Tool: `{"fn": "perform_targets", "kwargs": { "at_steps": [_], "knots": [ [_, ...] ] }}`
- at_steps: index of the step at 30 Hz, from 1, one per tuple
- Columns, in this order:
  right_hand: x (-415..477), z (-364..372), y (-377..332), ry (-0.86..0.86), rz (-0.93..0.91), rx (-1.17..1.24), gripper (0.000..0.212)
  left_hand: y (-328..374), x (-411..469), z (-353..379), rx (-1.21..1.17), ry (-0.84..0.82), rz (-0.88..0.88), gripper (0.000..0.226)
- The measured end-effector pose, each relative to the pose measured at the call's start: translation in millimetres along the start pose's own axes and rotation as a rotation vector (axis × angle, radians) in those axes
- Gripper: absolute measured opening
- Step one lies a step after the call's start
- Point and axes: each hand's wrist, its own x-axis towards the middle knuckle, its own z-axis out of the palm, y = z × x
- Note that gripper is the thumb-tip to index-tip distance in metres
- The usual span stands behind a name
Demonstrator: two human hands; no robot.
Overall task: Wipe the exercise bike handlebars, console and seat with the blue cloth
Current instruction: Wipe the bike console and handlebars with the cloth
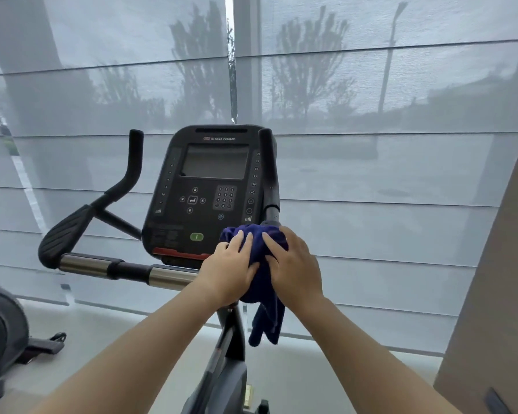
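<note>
The exercise bike's black console point(205, 189) stands in the middle, its grey screen dark. The handlebars point(123, 268) run left with chrome sections, a black elbow pad and an upright grip; the right upright grip point(268, 171) rises beside the console. A dark blue cloth point(260, 273) is bunched over the right part of the handlebar, just below the console's right corner, with a tail hanging down. My left hand point(229, 268) and my right hand point(293, 265) both press on the cloth, fingers spread over it. The seat is out of view.
Sheer grey window blinds point(371, 130) fill the background behind the bike. Another machine's dark housing point(0, 333) sits at the lower left on a pale floor. A beige wall or column point(497, 294) stands close on the right. The bike's frame post point(225, 354) drops below my hands.
</note>
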Motion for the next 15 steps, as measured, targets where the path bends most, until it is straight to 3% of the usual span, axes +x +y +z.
{"fn": "perform_targets", "kwargs": {
  "at_steps": [7, 12, 15],
  "knots": [
    [-33.4, -5.1, -19.6, -0.112, 0.146, 0.22, 0.045, -1.9, -32.3, -4.6, -0.01, -0.038, 0.04, 0.061],
    [-36.3, 4.3, -40.0, -0.197, 0.254, 0.346, 0.054, -9.4, -34.8, -10.3, 0.085, 0.11, 0.077, 0.046],
    [-34.7, 14.6, -45.2, -0.206, 0.271, 0.332, 0.056, -6.4, -29.7, -5.2, -0.022, 0.018, 0.138, 0.046]
  ]
}}
